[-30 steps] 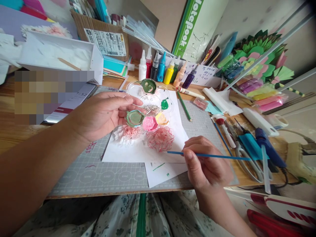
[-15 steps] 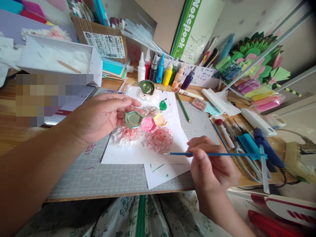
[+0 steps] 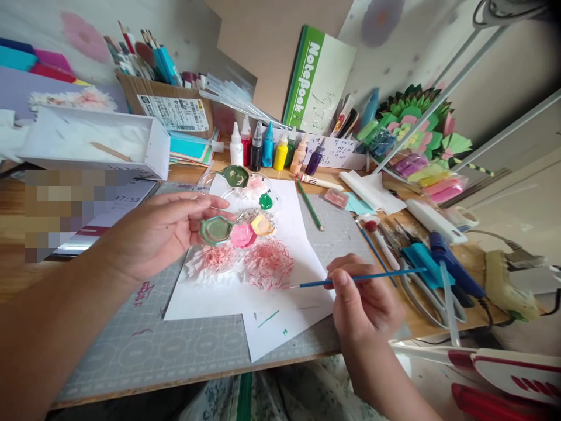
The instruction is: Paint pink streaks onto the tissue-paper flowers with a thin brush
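My left hand [image 3: 170, 231] holds a clear paint palette [image 3: 244, 235] by its left side, above white paper. The palette has wells of dark green, bright green, pink and yellowish paint. Below it on the paper [image 3: 205, 301] lie two ruffled paper flowers, a white one with a pinkish middle [image 3: 214, 263] and a pink one with red edges [image 3: 269, 265]. My right hand [image 3: 366, 295] is closed on a thin blue paintbrush [image 3: 315, 283], its tip pointing left beside the lower edge of the pink flower.
Paint bottles [image 3: 267, 147] stand in a row behind the palette. A green pencil [image 3: 310, 206] lies on the grey cutting mat [image 3: 175, 351]. Pliers, a glue gun [image 3: 456, 266] and brushes lie at right. A white box [image 3: 96, 146] and phone are at left.
The view has shifted, so most things sit lower and further left. The brush's back end has tilted up; both hands keep their holds.
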`<state>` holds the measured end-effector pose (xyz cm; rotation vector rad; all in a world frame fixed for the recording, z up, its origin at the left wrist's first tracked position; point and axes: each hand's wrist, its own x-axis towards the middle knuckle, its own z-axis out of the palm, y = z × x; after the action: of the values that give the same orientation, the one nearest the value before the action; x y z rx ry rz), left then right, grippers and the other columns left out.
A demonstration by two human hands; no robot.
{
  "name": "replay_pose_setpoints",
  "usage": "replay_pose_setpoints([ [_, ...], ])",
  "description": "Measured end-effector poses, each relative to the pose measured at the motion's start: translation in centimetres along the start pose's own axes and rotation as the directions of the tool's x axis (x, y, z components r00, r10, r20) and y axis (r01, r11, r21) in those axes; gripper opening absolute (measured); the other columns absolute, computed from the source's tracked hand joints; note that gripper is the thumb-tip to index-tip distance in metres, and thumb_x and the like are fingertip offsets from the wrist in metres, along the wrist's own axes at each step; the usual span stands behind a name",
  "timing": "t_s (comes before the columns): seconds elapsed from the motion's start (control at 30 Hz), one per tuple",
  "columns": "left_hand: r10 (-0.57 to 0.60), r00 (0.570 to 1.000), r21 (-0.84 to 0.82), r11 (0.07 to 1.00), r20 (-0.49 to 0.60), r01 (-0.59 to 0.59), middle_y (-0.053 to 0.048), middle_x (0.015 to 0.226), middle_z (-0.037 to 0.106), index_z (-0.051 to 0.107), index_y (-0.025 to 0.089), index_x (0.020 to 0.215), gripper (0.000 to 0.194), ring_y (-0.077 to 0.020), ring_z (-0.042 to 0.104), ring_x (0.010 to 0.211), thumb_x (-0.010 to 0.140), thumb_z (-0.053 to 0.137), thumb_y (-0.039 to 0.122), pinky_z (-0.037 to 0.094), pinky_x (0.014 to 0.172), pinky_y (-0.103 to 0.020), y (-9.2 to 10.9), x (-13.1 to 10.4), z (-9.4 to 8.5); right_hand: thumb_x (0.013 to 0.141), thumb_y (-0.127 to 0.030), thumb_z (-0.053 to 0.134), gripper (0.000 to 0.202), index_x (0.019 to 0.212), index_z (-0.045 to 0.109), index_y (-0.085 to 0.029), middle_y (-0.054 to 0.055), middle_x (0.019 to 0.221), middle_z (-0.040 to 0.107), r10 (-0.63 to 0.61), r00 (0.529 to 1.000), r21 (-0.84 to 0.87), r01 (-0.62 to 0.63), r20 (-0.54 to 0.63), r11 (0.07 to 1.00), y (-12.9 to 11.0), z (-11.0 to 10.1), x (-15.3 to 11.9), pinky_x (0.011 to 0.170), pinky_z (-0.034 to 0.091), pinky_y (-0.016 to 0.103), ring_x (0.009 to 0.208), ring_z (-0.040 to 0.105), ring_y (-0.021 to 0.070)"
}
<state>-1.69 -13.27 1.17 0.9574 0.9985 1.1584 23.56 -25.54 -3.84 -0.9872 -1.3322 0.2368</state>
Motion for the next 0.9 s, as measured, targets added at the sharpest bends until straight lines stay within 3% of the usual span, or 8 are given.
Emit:
replay_pose_setpoints([
  [0.23,-0.017,1.0,0.017,1.0,0.008,0.016,-0.009,0.085,0.082,0.081,0.021,0.07,0.005,-0.0254,0.074,0.077,0.065,0.082,0.022,0.059,0.054,-0.03,0.3,-0.3,0.0,0.092,-0.009,0.062,0.014,0.083,0.065,-0.02,-0.002,0.066,0.06,-0.094,0.995,-0.002,0.094,0.038,0.996,0.0,0.1,0.4,0.059,0.043,0.032,0.06,0.057,0.015],
  [0.9,-0.035,0.999,0.004,0.999,0.027,0.035,-0.009,0.078,0.08,0.081,0.02,0.073,0.008,-0.0239,0.074,0.07,0.066,0.081,0.023,0.059,0.055,-0.032,0.1,0.0,-0.2,0.087,-0.003,0.061,0.018,0.084,0.061,-0.021,-0.001,0.068,0.06,-0.179,0.968,-0.069,0.194,0.178,0.979,-1.4,0.3,0.8,0.059,0.047,0.033,0.062,0.058,0.0158],
])
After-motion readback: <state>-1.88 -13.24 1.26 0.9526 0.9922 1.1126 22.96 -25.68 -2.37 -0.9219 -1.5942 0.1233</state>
